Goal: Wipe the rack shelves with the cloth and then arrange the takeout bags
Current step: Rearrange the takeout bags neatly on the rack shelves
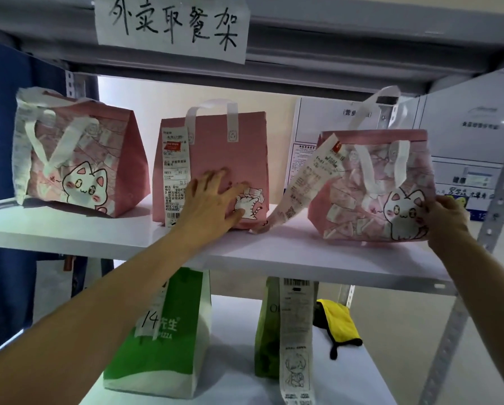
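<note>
Three pink takeout bags stand upright in a row on the rack's white upper shelf [274,255]: the left bag [81,153] near the left edge, the middle bag [215,159] (a long receipt hangs down its front) midway along, and the right bag [373,185] near the right edge, each printed with a white cat. On the lower shelf [236,384], a green-and-white bag [163,346] and an olive-green bag [266,331] stand side by side, with the crumpled yellow cloth [338,323] lying just right of them.
</note>
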